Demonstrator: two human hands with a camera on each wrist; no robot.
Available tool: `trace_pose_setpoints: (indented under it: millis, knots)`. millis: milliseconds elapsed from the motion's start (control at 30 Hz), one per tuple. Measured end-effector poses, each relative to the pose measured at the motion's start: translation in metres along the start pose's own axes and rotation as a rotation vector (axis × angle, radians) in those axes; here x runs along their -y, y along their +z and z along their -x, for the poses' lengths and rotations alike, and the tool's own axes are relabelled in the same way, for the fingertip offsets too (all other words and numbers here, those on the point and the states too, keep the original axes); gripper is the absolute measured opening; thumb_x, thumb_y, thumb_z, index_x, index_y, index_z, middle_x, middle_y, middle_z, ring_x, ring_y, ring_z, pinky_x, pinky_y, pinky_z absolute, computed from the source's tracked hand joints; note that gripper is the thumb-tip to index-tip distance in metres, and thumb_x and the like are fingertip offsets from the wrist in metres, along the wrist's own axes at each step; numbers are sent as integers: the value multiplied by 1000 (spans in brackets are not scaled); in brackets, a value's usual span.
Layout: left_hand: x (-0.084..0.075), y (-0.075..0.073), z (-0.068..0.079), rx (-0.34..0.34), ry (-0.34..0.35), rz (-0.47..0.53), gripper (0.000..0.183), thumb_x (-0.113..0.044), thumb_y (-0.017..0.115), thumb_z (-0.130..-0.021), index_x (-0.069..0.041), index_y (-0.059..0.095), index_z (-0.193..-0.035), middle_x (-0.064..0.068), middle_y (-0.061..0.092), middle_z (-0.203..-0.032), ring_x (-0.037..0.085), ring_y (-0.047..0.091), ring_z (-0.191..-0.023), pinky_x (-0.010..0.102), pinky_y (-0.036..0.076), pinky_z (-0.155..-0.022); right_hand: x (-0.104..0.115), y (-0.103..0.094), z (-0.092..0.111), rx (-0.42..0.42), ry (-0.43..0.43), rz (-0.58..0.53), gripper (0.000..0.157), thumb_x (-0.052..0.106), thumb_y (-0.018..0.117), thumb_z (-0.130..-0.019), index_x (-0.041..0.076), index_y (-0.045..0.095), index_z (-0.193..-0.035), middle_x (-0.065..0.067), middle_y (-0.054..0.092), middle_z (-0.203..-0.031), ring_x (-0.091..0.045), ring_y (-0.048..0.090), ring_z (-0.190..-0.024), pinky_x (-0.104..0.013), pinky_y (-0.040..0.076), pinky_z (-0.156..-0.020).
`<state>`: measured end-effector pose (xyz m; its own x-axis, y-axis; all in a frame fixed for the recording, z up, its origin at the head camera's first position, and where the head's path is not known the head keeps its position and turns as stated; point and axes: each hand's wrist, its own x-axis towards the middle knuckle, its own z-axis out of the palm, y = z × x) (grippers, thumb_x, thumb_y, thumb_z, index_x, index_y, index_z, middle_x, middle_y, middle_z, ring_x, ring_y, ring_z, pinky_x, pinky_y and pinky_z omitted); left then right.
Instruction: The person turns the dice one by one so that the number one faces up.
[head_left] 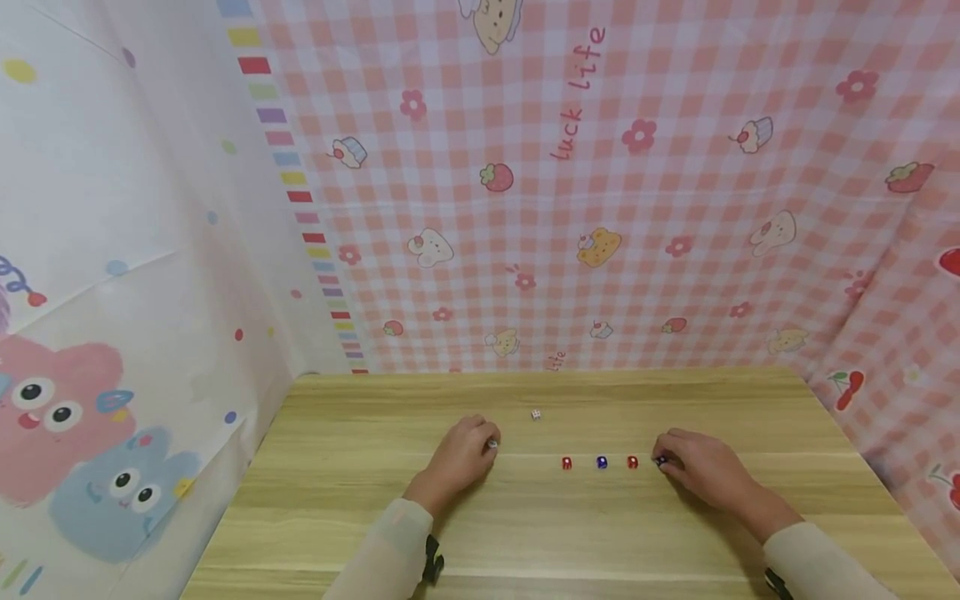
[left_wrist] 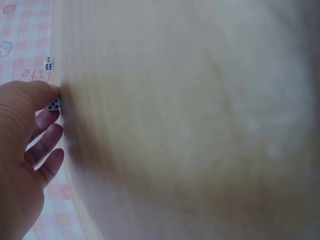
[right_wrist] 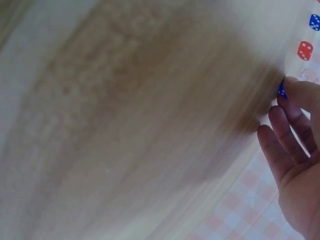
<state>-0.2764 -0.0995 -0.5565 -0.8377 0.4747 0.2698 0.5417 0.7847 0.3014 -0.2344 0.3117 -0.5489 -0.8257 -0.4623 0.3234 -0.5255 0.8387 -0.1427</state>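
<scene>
Between thumb and finger my left hand point(head_left: 461, 452) pinches a white die point(left_wrist: 54, 104) with black dots, down at the table. Another white die point(head_left: 536, 414) lies a little farther back, to that hand's right. On the right, my right hand point(head_left: 705, 468) pinches a blue die point(right_wrist: 283, 90), mostly covered by thumb and fingertip. That die is at the right end of a row with a red die point(head_left: 567, 462), a second blue die point(head_left: 602, 462) and another red die point(head_left: 633, 462). Small gaps separate the dice in the row.
The wooden table point(head_left: 540, 533) carries all the dice. Behind it hangs a pink checked cloth point(head_left: 465, 275) with printed figures. A white patterned cloth point(head_left: 172, 275) hangs at the left, and more pink checked cloth point(head_left: 900, 333) at the right.
</scene>
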Motion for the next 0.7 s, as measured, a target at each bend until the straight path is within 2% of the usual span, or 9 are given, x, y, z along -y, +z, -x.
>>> trace_pose_setpoints:
  millis: [200,400,567,700]
  knots:
    - [-3,-3,1,-18,-40,-21,9,-17,79,-89,-13,72,-86,-3,60,-81,14,54,-76,30,50,-71,0,-2,-1,30,16,-7,26,13,87,-81,29,68,-88,15,67,-88,-6,66,-80,-36,58,-71]
    - [-3,-4,3,-3,-61,-30,15,-24,81,-87,-14,71,-90,-4,58,-84,13,52,-77,30,48,-69,1,-3,-1,21,7,-8,24,14,87,-82,28,69,-89,15,68,-89,-8,67,-81,-37,58,-72]
    - [-1,-2,4,-36,-33,-18,9,-11,77,-83,-13,72,-90,-2,61,-84,15,55,-78,32,52,-72,2,-4,0,10,0,-4,25,12,87,-81,27,69,-89,14,68,-89,-8,67,-81,-37,58,-72]
    - [-2,-2,4,-39,-25,0,10,-7,76,-83,-12,72,-90,-2,62,-85,15,56,-79,32,53,-74,2,-5,0,8,-1,-6,24,12,87,-81,26,69,-89,13,68,-89,-8,67,-81,-37,58,-72]
